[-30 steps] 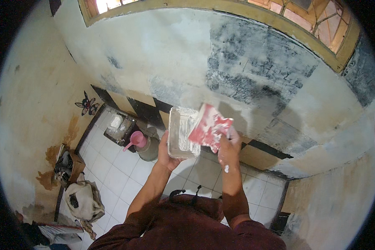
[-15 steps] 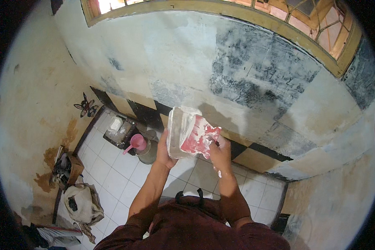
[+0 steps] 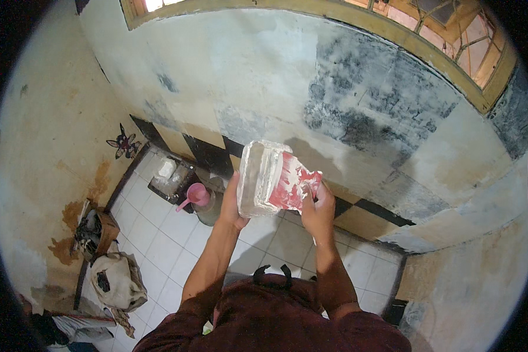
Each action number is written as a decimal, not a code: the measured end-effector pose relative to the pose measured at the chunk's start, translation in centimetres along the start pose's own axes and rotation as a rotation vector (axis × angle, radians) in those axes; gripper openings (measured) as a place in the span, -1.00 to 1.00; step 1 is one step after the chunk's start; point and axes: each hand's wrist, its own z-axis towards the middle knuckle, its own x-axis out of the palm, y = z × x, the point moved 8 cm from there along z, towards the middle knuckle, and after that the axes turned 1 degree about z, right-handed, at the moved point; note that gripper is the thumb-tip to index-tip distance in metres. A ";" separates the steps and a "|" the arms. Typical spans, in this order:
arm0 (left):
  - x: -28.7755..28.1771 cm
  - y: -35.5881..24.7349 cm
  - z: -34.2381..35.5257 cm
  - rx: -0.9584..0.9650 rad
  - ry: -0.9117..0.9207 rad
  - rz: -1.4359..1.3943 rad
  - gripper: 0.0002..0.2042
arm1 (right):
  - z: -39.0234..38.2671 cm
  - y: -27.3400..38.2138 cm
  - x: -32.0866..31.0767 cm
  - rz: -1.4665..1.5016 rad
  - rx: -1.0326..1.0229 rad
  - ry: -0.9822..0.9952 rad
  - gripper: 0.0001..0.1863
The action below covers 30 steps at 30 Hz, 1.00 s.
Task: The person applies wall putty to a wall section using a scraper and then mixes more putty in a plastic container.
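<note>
The shallow rectangular tray (image 3: 254,188), smeared inside with white paste (image 3: 268,170), is held in front of the person's body, above the white-tiled floor (image 3: 164,243). At its left side the left hand (image 3: 234,202) curls around the wall, fingers apparently under the base; that one-sided hold could let it tip if a hard scrape pushes down on the far side. At the tray's right rim lies the red scraper (image 3: 289,185), its blade edge over or against that rim; which of the two cannot be told. The right hand (image 3: 319,210), to the right of the tray, pinches the scraper's outer end, the thumb on the paste-streaked face. Wet paste under that thumb could make the grip slip, and the loose clots near the fingers could drop onto the tiles if the blade is tilted or swung quickly. Down and to the left of the tray, the pink dipper (image 3: 198,193) rests at the mouth of a grey bucket (image 3: 209,212); stray blobs flung that way could land in them. Beyond the tray stands the patchy wall (image 3: 258,64), which a careless outward swing of the scraper could knock.
</note>
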 end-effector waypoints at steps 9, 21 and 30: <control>1.3 0.0 0.4 0.007 0.010 0.060 -0.40 | -0.8 -0.3 0.8 -0.065 0.002 -0.102 -0.77; 3.1 0.1 1.0 0.036 0.031 0.111 -0.39 | -1.2 -4.1 0.6 0.143 0.204 -0.185 -0.85; 3.4 1.7 1.5 -0.015 0.032 0.004 -0.42 | -1.5 -1.1 2.0 0.142 0.110 -0.191 -0.83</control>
